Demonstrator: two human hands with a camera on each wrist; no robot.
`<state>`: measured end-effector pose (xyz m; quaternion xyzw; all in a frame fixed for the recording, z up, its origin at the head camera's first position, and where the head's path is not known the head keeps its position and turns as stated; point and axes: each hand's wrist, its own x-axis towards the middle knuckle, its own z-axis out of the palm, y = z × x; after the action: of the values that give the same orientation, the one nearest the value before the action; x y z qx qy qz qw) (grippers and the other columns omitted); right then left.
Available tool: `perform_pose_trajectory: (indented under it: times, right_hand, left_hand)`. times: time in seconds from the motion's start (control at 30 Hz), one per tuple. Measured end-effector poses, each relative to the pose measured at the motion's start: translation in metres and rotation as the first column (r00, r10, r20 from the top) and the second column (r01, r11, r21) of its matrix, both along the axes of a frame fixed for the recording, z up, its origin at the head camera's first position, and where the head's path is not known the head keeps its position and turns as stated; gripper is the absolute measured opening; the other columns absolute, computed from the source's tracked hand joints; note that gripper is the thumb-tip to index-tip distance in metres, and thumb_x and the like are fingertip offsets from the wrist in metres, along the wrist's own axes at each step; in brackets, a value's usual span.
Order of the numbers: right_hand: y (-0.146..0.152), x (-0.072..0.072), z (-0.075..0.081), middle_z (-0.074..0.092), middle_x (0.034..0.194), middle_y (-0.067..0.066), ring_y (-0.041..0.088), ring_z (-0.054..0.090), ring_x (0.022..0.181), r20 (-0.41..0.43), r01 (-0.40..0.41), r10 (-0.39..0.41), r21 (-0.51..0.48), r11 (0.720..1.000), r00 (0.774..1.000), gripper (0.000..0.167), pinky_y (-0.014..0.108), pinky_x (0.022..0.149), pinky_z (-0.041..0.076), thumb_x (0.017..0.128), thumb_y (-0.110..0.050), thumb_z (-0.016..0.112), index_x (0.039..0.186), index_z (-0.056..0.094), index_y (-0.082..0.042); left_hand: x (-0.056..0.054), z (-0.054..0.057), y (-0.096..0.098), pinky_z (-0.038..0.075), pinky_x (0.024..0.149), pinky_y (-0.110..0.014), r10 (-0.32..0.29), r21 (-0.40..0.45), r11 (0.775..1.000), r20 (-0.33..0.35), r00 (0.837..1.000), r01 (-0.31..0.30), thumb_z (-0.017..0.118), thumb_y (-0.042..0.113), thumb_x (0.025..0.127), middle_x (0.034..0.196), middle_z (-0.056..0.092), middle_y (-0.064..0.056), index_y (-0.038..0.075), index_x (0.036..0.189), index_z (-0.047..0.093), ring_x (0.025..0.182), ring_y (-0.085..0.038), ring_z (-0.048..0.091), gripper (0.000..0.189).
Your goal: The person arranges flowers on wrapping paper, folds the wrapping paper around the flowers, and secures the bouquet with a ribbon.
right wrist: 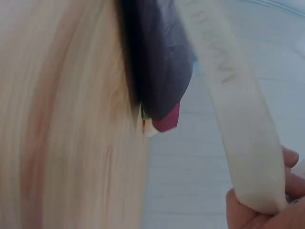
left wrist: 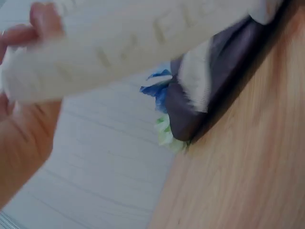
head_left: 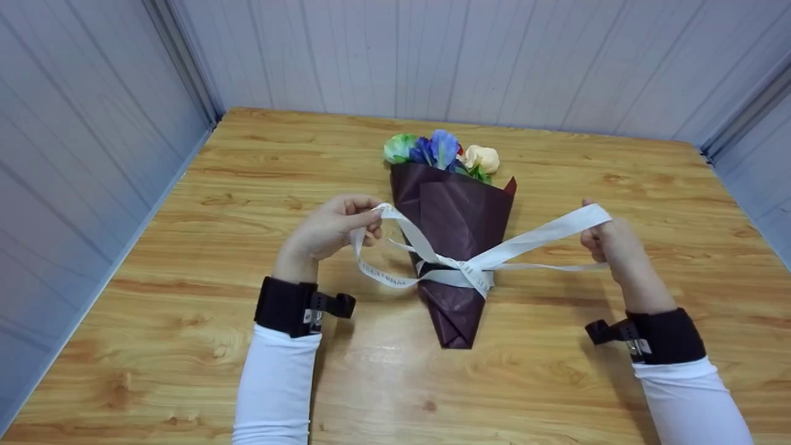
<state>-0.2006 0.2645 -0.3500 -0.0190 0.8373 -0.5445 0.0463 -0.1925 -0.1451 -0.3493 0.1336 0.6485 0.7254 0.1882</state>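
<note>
A bouquet in dark purple wrapping paper (head_left: 463,213) lies on the table, its blooms pointing away. White printed ribbon (head_left: 544,233) circles its narrow lower part and crosses at the front. On the left, my left hand (head_left: 327,228) pinches a loop of this ribbon between thumb and fingers. My right hand (head_left: 618,247) grips the other length, drawn out to the right at a slant. Both hands are raised on either side of the wrapping. In the left wrist view the ribbon (left wrist: 109,52) passes over the fingers; in the right wrist view the ribbon (right wrist: 233,109) runs down into the curled hand.
Green, blue and cream flowers (head_left: 444,148) stick out of the bouquet's top. The wood-grain table (head_left: 185,346) ends against pale panelled walls (head_left: 420,62) at the back and sides. Each wrist wears a black strap (head_left: 285,306) with a small camera arm.
</note>
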Motion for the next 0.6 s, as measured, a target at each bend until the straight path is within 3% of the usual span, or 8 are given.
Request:
perform_pose_trajectory:
  times: [0.07, 0.13, 0.17, 0.3, 0.33, 0.37, 0.47, 0.6]
  right_hand:
    - [0.0, -0.0005, 0.0003, 0.04, 0.051, -0.006, 0.007, 0.032, 0.047, -0.09, 0.052, -0.032, 0.236, 0.97, 0.995, 0.04, 0.025, 0.047, 0.023, 0.097, -0.037, 0.046, 0.067, 0.061, -0.014]
    - [-0.0001, -0.0002, 0.0003, 0.05, 0.059, 0.004, 0.016, 0.044, 0.056, -0.174, 0.133, -0.062, 0.43, 0.893, 0.983, 0.038, 0.028, 0.053, 0.035, 0.092, -0.039, 0.052, 0.08, 0.065, -0.006]
    - [-0.0004, 0.0002, 0.0005, 0.056, 0.066, 0.01, 0.021, 0.048, 0.061, -0.215, 0.183, -0.084, 0.496, 0.849, 0.973, 0.044, 0.03, 0.056, 0.036, 0.09, -0.044, 0.054, 0.087, 0.066, -0.002]
    - [-0.0035, 0.0029, -0.001, 0.066, 0.087, 0.026, 0.037, 0.057, 0.07, -0.398, 0.364, -0.143, 0.565, 0.74, 0.906, 0.049, 0.035, 0.057, 0.037, 0.084, -0.045, 0.06, 0.099, 0.068, 0.002]
    - [-0.0047, 0.0034, -0.0017, 0.066, 0.085, 0.026, 0.039, 0.057, 0.067, -0.451, 0.408, -0.149, 0.559, 0.722, 0.88, 0.046, 0.036, 0.054, 0.036, 0.083, -0.042, 0.062, 0.096, 0.068, 0.001]
    - [-0.0058, 0.0036, -0.0029, 0.065, 0.079, 0.026, 0.039, 0.055, 0.062, -0.515, 0.451, -0.143, 0.546, 0.706, 0.845, 0.042, 0.035, 0.05, 0.034, 0.082, -0.039, 0.063, 0.091, 0.068, 0.001]
    - [-0.0075, 0.0034, -0.0059, 0.061, 0.063, 0.025, 0.039, 0.05, 0.048, -0.703, 0.559, -0.084, 0.481, 0.675, 0.706, 0.033, 0.038, 0.043, 0.029, 0.079, -0.029, 0.066, 0.082, 0.068, 0.004]
    - [-0.0065, 0.0024, -0.0072, 0.058, 0.057, 0.023, 0.038, 0.047, 0.044, -0.851, 0.665, -0.075, 0.348, 0.661, 0.52, 0.034, 0.046, 0.042, 0.031, 0.074, -0.029, 0.071, 0.076, 0.066, 0.005]
  left_hand:
    - [0.0009, 0.0013, 0.0007, 0.038, 0.049, -0.014, 0.028, -0.092, 0.995, -0.066, 0.997, -0.034, 0.044, 0.002, 0.098, 0.068, 0.055, 0.002, 0.0, 0.097, 0.062, 0.054, -0.004, 0.047, 0.018]
    - [0.0007, 0.0021, 0.0018, 0.033, 0.049, -0.017, 0.117, -0.295, 0.939, -0.206, 0.971, -0.176, 0.048, 0.006, 0.098, 0.068, 0.056, 0.0, -0.002, 0.102, 0.064, 0.053, -0.005, 0.044, 0.019]
    - [0.0005, 0.0026, 0.0026, 0.037, 0.052, -0.019, 0.155, -0.408, 0.872, -0.297, 0.942, -0.272, 0.049, 0.009, 0.097, 0.071, 0.061, -0.002, -0.002, 0.104, 0.066, 0.056, -0.007, 0.049, 0.021]
    - [0.0002, 0.004, 0.0066, 0.05, 0.073, -0.035, 0.177, -0.669, 0.496, -0.546, 0.819, -0.554, 0.055, 0.02, 0.096, 0.094, 0.072, -0.01, 0.005, 0.108, 0.07, 0.082, -0.022, 0.066, 0.025]
    - [0.0007, 0.0046, 0.0077, 0.051, 0.076, -0.039, 0.162, -0.693, 0.427, -0.573, 0.803, -0.581, 0.055, 0.023, 0.096, 0.098, 0.072, -0.009, 0.007, 0.108, 0.071, 0.087, -0.024, 0.067, 0.026]
    - [0.0009, 0.0046, 0.0085, 0.051, 0.078, -0.041, 0.146, -0.705, 0.386, -0.591, 0.794, -0.595, 0.055, 0.024, 0.096, 0.101, 0.072, -0.009, 0.008, 0.106, 0.072, 0.091, -0.026, 0.067, 0.026]
    - [0.0025, 0.0048, 0.0099, 0.05, 0.072, -0.042, 0.113, -0.732, 0.327, -0.598, 0.794, -0.598, 0.054, 0.027, 0.097, 0.094, 0.072, -0.008, 0.008, 0.101, 0.073, 0.084, -0.026, 0.066, 0.027]
    - [0.0035, 0.0046, 0.0094, 0.051, 0.072, -0.041, 0.103, -0.755, 0.321, -0.571, 0.814, -0.571, 0.054, 0.024, 0.097, 0.095, 0.072, -0.01, 0.006, 0.102, 0.072, 0.084, -0.026, 0.066, 0.026]
